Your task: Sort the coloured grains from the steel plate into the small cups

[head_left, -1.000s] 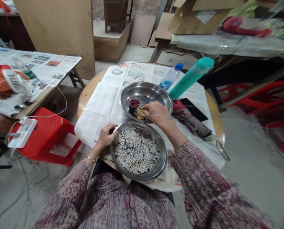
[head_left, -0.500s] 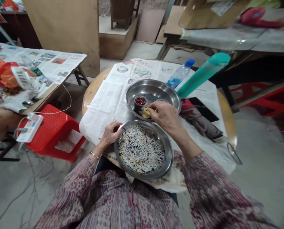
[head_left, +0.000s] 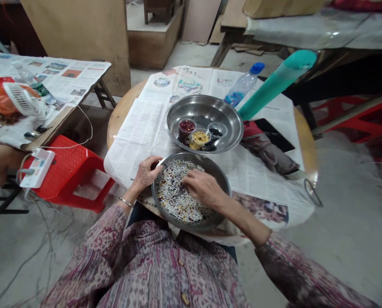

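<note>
A steel basin [head_left: 222, 188] in front of me holds white grains [head_left: 191, 209] mixed with yellow, dark and red ones. My left hand [head_left: 148, 173] grips its left rim, thumb and fingers closed on the edge. Over the grains, my right hand [head_left: 202, 186] has its fingertips pinched together down at the mix; what they hold, if anything, is hidden. Just beyond stands a larger steel basin [head_left: 203, 102] with three clear cups inside: a cup of dark red beans [head_left: 187, 125], a cup of yellow kernels [head_left: 200, 137] and a cup of black beans [head_left: 215, 131].
Newspaper [head_left: 136, 132] covers the round table [head_left: 116, 122]. Right of the far basin are a blue-capped bottle [head_left: 242, 87], a green tube [head_left: 277, 85], a dark flat object [head_left: 274, 134] and grey cloth [head_left: 269, 154]. A red stool [head_left: 69, 175] carrying a power strip [head_left: 38, 167] stands left.
My right hand has moved from the yellow cup in the far basin down into the near basin's grains. My left hand stays on the rim. The view has shifted slightly.
</note>
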The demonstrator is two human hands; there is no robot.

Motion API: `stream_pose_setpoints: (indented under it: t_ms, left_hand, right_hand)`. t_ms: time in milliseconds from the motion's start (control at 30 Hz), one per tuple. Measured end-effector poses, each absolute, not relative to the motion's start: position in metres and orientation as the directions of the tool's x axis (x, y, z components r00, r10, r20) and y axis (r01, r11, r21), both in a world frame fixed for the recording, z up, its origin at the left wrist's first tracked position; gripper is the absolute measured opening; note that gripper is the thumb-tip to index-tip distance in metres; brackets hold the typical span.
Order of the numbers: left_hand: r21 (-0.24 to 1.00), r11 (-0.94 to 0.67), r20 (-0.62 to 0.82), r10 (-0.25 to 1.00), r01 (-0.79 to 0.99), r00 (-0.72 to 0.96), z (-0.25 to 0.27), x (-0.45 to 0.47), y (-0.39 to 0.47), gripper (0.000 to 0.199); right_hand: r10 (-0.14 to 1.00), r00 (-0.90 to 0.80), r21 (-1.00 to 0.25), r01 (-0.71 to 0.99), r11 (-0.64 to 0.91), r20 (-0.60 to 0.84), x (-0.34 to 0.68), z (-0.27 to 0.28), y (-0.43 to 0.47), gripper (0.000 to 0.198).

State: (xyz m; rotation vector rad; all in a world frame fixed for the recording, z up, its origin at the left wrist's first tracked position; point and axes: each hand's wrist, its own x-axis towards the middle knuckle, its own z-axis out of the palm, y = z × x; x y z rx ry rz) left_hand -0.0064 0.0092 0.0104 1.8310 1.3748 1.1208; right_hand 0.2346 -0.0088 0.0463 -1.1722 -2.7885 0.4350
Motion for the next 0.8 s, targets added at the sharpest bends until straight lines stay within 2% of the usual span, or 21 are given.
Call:
stream_pose_setpoints:
  t_ms: [100,167,233,400,500,700,800]
  left_hand:
    - [0.837,-0.292,0.271,0.956,0.463,0.114,0.01,-0.006,0.01,0.018]
    - [0.836,-0.299,0.277,0.954,0.46,0.116,0.009,-0.007,0.01,0.018]
    - [0.836,-0.31,0.288,0.95,0.453,0.119,0.008,-0.007,0.011,0.018]
    - [0.835,-0.309,0.29,0.95,0.455,0.114,0.007,-0.007,0.01,0.019]
    - [0.833,-0.301,0.281,0.953,0.465,0.114,0.007,-0.007,0.01,0.019]
    - [0.834,-0.299,0.282,0.953,0.465,0.107,0.007,-0.007,0.009,0.019]
    - [0.836,-0.307,0.291,0.951,0.454,0.108,0.007,-0.007,0.009,0.019]
  right_hand:
    - [0.845,-0.531,-0.282,0.801,0.527,0.071,0.244,0.045,0.008,0.026]
    - [0.887,-0.45,-0.274,0.845,0.46,0.101,0.24,0.042,0.012,0.029]
    - [0.892,-0.445,-0.291,0.846,0.447,0.076,0.233,0.039,0.011,0.031]
    - [0.747,-0.657,-0.519,0.676,0.523,-0.103,0.231,0.042,-0.008,0.02]
    - [0.673,-0.723,-0.586,0.615,0.527,-0.154,0.24,0.052,-0.029,0.02]
    - [0.519,-0.786,-0.464,0.618,0.634,-0.338,0.241,0.062,-0.06,0.021]
    - [0.549,-0.78,-0.406,0.625,0.667,-0.301,0.236,0.058,-0.057,0.021]
